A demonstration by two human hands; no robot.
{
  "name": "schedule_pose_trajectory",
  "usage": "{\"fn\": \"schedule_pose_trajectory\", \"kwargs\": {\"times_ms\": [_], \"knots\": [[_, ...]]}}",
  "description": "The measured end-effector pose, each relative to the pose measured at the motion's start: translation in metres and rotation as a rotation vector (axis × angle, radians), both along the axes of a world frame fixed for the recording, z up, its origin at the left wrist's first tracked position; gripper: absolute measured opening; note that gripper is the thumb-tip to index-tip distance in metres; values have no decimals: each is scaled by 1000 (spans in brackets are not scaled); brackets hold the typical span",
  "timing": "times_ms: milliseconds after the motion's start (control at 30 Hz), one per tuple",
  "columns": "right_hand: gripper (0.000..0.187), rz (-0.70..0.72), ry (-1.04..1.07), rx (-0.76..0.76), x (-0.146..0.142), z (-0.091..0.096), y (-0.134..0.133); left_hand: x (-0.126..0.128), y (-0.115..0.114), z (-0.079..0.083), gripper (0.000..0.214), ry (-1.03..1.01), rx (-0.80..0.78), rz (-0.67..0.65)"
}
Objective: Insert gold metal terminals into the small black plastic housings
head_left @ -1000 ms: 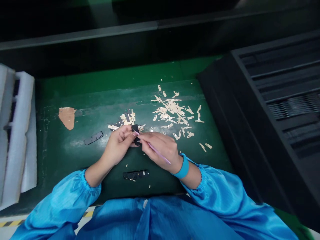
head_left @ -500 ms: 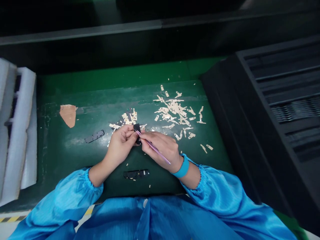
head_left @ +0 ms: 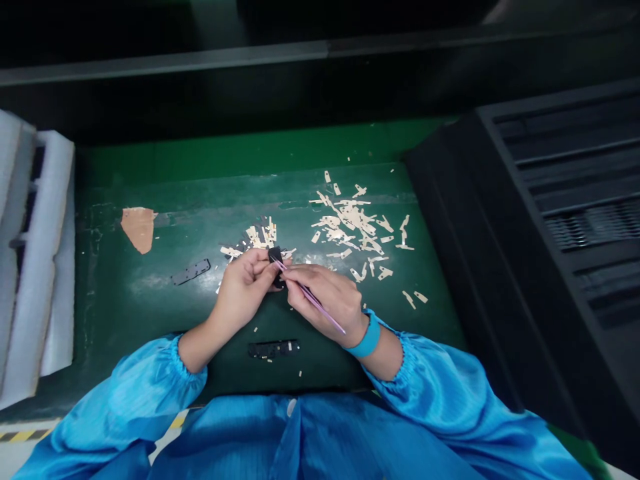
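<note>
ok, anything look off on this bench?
Tan scraps lie strewn over the green mat, beyond the left hand gripping a small black part and right hand gripping a pink tool. A tan patch at left looks torn.

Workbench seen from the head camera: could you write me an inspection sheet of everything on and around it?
Surface: green mat, scuffed, with a tan patch at its left.
Job's things: small black part pinched in the left hand; thin pink tool in the right hand, its tip at the part.
Clutter: tan strips scattered beyond the hands; a flat black piece at left, another black piece near the body.
Grips: both closed, left on the part, right on the tool.
Cables: nothing seen.
Surroundings: white foam tray at left, black slotted tray at right.
</note>
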State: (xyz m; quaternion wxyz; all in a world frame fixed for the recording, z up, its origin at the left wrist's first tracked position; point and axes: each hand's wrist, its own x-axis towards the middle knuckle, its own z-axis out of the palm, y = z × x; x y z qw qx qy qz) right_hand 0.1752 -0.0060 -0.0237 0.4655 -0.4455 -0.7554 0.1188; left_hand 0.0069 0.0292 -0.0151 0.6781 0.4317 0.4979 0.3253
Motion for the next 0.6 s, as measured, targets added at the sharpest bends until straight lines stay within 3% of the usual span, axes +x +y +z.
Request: {"fn": "schedule_pose_trajectory", "kwargs": {"times_ms": [433,600], "knots": [[27,17,22,-24,0,-4,2,0,-1,-1,26,38,75,-5],[18,1,57,-146,4,3,5,0,-1,-1,31,68,77,6]]}}
